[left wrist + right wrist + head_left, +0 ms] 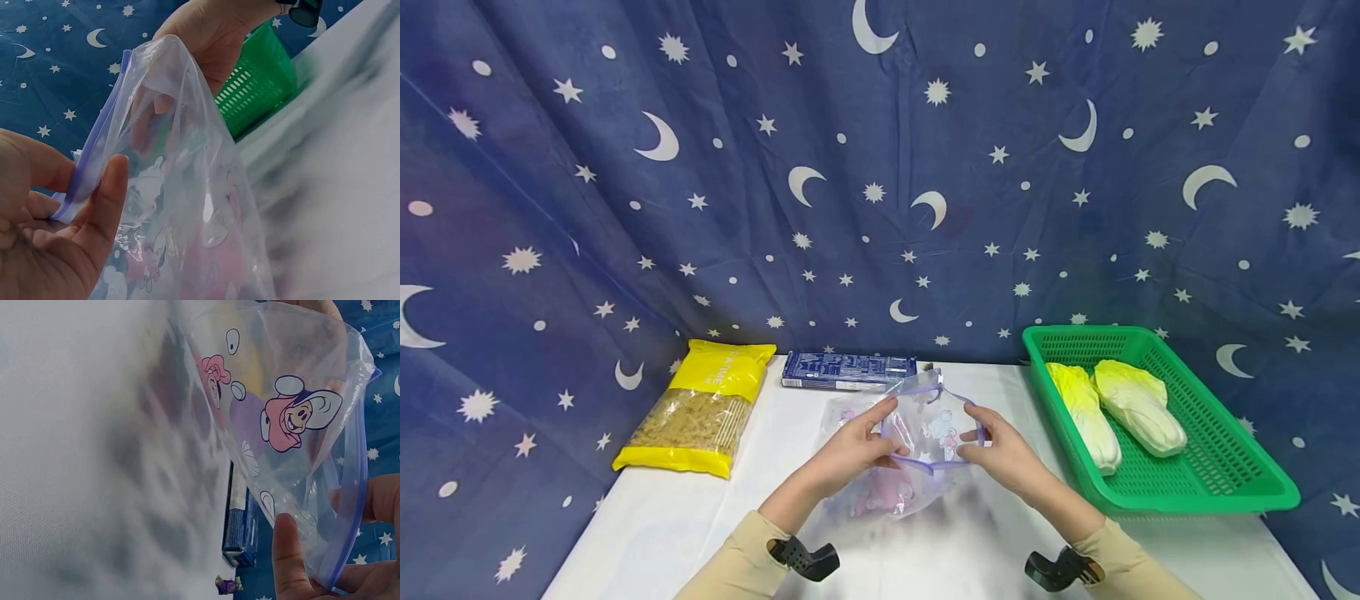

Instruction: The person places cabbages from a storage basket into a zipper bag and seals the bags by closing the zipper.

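Observation:
A clear zip-top bag [887, 493] with a purple zip edge and pink cartoon prints is held above the white table, its mouth spread wide. My left hand [856, 450] grips the left side of the rim, and in the left wrist view its fingers [111, 209] lie around the purple strip. On the opposite side my right hand [1006, 457] holds the rim. The right wrist view shows that hand's fingers [289, 553] on both sides of the zip edge. Nothing shows inside the bag.
At the back left lies a yellow pack of pasta [700, 408]. A blue box [848, 369] lies along the back, with a small purple-green wrapped piece [228, 585] near it. The right side holds a green basket [1217, 425] with two cabbages [1138, 407].

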Demonstrator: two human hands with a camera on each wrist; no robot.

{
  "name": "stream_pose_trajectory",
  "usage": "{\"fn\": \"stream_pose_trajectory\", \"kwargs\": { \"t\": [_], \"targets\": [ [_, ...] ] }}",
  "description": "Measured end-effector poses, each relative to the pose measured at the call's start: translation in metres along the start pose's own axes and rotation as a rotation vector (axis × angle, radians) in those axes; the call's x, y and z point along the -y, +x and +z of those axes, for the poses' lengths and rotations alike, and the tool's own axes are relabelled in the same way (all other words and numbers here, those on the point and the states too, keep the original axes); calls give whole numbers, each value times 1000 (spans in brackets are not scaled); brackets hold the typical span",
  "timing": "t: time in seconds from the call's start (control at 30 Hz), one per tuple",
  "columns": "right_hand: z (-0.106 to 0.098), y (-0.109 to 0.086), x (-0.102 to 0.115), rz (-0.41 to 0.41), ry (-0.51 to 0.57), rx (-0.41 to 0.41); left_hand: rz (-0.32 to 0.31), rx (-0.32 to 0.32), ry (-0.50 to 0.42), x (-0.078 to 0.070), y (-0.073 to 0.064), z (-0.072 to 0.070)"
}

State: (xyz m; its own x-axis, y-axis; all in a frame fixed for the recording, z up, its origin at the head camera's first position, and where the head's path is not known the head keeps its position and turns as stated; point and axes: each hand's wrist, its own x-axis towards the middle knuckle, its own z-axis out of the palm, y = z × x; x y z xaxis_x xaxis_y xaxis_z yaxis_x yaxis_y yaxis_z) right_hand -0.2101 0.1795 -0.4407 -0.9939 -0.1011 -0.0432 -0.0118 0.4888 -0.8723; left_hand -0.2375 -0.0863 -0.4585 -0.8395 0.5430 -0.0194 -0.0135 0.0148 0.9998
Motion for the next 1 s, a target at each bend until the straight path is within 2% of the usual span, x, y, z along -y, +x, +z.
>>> {"fn": "stream_pose_trajectory", "kwargs": {
  "t": [0.27,0.47,0.67,1.0],
  "targets": [
    [-3,1,1,-21,47,23,16,-34,40,-5,1,-1],
    [-2,4,-3,-18,54,39,7,-22,52,-5,4,-1],
    [-2,2,-5,-30,75,45,-3,-7,21,-5,3,-2],
    [-9,-4,-6,-6,28,56,-20,12,9,-2,1,-2]
  ]
}}
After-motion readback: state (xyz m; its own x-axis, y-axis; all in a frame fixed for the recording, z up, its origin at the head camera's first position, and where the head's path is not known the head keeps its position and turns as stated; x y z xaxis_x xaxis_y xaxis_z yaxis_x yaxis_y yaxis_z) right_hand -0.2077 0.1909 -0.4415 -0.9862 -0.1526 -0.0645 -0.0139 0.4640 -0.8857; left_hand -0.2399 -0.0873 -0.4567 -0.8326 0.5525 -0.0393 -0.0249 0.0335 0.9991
